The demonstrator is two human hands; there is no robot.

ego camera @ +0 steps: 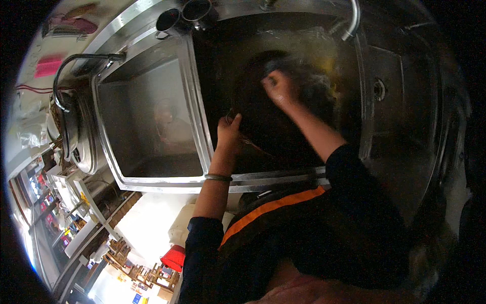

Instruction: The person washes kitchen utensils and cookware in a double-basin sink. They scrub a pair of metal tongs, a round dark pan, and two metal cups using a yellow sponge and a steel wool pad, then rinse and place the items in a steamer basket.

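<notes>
In the right-hand basin of a steel sink lies a large, dark, round vessel, probably a wok or pan, its outline mostly lost in shadow. My left hand, with a band on its wrist, is closed at the vessel's near left side, around what looks like a small loop handle. My right hand is over the vessel's upper part, blurred, with its fingers curled round a dark scrubber-like thing. Pale streaks and a yellowish patch show on the basin's far right side.
A curved faucet arches over the left side, another spout hangs at the top right. The left basin adjoins mine. Two dark metal cups stand on the back ledge. Stacked lids or pans sit at far left, a red bucket below.
</notes>
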